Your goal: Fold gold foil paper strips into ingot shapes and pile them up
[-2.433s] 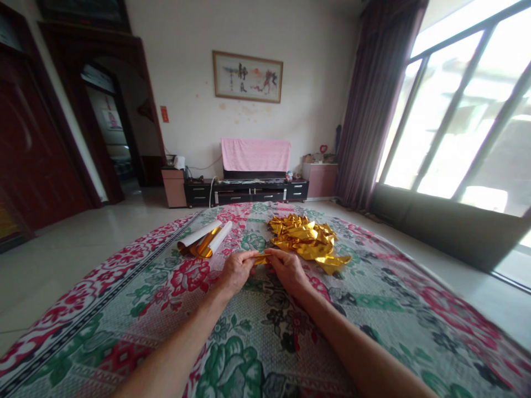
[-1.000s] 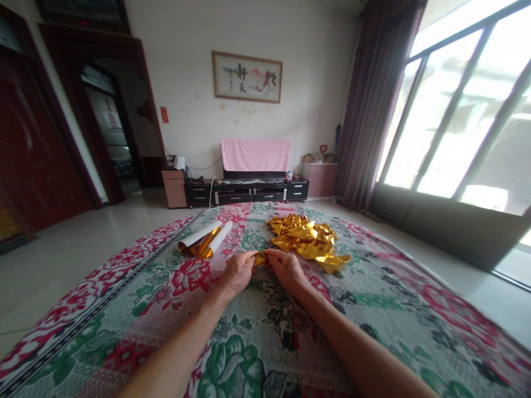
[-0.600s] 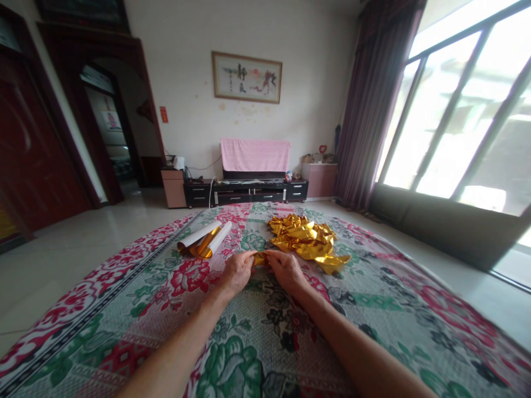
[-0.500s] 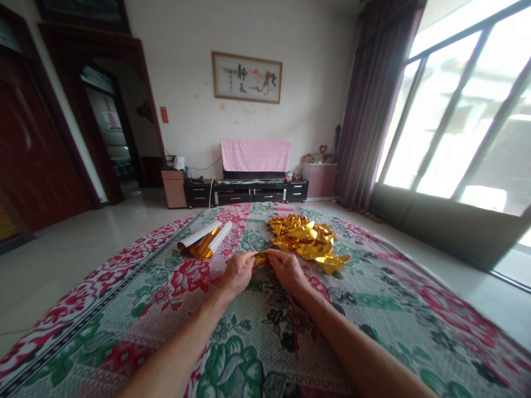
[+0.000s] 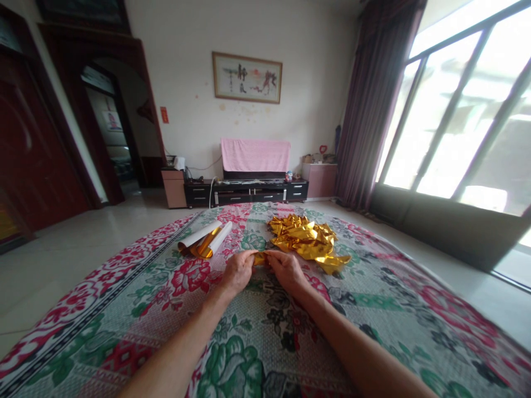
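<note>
My left hand [image 5: 237, 272] and my right hand [image 5: 287, 271] meet over the flowered cloth [image 5: 265, 326], fingertips pinched together on a small piece of gold foil paper [image 5: 260, 258] held between them. Only a sliver of that piece shows between the thumbs. Just beyond my right hand lies a heap of folded gold foil pieces [image 5: 306, 239]. To the left of my left hand lie curled sheets of gold foil with white backs [image 5: 205, 239].
The cloth covers the floor, with pale tiles [image 5: 62, 249] beyond its left edge. A dark low cabinet [image 5: 246, 190] with a pink towel stands at the far wall. Big windows [image 5: 464, 121] and a dark curtain are at the right.
Both hands stay in place on the gold piece; only the fingertips have shifted slightly and the visible sliver of foil has got smaller.
</note>
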`<state>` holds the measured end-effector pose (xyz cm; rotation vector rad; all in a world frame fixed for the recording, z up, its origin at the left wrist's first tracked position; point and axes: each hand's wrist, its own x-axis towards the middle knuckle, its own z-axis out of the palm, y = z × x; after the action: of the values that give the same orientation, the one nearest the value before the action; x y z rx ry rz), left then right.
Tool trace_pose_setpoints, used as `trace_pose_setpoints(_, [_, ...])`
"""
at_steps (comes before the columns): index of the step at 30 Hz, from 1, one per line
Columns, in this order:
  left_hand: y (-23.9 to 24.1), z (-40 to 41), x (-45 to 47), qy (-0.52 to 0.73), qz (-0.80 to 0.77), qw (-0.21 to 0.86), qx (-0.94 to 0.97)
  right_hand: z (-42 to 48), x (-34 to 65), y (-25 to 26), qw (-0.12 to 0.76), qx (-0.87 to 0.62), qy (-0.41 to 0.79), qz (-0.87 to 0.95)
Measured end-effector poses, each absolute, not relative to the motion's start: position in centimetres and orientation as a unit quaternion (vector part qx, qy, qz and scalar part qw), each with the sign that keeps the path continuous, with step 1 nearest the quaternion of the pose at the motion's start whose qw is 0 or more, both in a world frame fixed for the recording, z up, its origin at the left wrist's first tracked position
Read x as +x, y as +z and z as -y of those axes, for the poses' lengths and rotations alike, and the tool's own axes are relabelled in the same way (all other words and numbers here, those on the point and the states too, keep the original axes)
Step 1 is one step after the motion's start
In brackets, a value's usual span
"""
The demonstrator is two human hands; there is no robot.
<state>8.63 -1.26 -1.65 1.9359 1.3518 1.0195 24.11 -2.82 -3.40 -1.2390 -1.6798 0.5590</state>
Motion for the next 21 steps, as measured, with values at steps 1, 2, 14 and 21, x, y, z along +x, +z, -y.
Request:
trace_pose_setpoints(1, [-1.7, 1.2, 8.6, 0.383, -0.501, 0.279, 0.724, 2.8, 24.1, -3.4, 0.471, -0.505, 0.229, 0.686])
trace_pose_setpoints(2, [-1.7, 1.2, 8.6, 0.385, -0.498, 0.277, 0.726, 2.9, 24.1, -3.3, 0.471, -0.505, 0.230, 0.685])
trace_pose_setpoints(14, [-1.7, 0.6, 8.1, 0.382, -0.479, 0.402, 0.680, 3.4, 24.1, -2.5, 0.525, -0.520, 0.297, 0.604])
trace_pose_setpoints(21, [-0.9, 0.8, 7.6, 0.375, -0.486, 0.434, 0.659, 4.2, 23.8, -1.8, 0.573, -0.487, 0.361, 0.551])
